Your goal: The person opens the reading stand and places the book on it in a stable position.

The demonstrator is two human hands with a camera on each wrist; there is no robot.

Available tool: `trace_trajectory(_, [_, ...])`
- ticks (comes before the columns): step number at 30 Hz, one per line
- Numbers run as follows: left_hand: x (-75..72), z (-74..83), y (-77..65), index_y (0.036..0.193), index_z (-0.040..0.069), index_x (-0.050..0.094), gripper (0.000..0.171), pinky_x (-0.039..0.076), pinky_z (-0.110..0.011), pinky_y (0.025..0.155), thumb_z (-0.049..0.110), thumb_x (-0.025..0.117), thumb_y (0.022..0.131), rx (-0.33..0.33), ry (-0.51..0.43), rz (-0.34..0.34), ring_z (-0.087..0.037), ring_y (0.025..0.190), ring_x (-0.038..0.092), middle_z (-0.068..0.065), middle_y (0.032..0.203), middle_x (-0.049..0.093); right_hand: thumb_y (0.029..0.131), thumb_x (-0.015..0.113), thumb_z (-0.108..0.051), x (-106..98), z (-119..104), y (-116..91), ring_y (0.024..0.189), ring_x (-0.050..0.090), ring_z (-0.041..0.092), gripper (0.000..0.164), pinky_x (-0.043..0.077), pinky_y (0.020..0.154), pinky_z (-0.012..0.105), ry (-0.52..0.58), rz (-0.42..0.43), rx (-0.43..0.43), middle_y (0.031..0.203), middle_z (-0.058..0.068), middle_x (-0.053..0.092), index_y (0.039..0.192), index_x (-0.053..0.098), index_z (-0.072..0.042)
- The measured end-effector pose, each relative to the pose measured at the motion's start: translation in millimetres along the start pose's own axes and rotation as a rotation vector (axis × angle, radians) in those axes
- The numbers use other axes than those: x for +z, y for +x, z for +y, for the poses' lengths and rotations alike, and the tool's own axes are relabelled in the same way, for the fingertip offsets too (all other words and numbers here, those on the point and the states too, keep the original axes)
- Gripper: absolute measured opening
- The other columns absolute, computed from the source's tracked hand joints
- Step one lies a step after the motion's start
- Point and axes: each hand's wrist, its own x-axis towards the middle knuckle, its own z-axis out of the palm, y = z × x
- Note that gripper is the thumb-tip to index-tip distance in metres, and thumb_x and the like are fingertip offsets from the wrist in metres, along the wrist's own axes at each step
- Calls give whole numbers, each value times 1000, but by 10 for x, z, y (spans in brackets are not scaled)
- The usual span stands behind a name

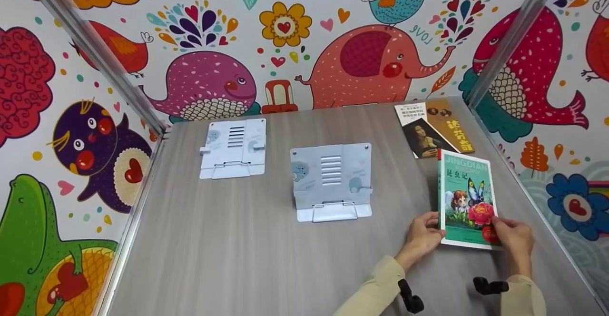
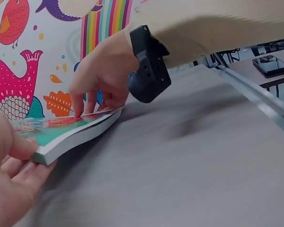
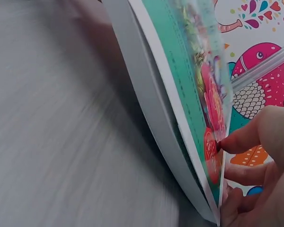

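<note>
A green-covered paperback book (image 1: 468, 202), with a butterfly, a girl and a pink flower on its front, is held over the right part of the table. The left hand (image 1: 425, 234) grips its lower left corner, thumb on the cover and fingers beneath, as the left wrist view shows. On the opposite edge, the right hand (image 1: 516, 240) pinches the book with the thumb on the cover near a red round mark. In the right wrist view the book (image 3: 189, 94) stands tilted, its page edges facing the camera.
Two white metal book stands are on the table, one folded back at the left (image 1: 233, 149) and one propped up mid-table (image 1: 331, 178). Two overlapping books, one black-and-white (image 1: 421, 137) and one brown-yellow (image 1: 454, 125), lie at the back right. Printed walls (image 1: 285, 68) border the table.
</note>
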Motion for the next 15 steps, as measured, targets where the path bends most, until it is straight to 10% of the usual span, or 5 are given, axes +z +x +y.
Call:
trace_trajectory(9, [-162,34,41,110,18,74,41,54,-17,77,-10,73,79,79,64,-7,-5,85,67,8,101,72,100,58,-42,-78,-6,67,134,37,33,74,26,125,47,276,-99,75,162,19,30,158,30,-5])
trace_trajectory(15, [-320,121,107,113,16,76,36,54,-16,85,-7,72,85,181,99,3,1,93,65,8,104,74,88,75,-47,-133,12,-6,115,47,8,49,29,123,29,495,-171,-13,121,-14,52,130,54,-31])
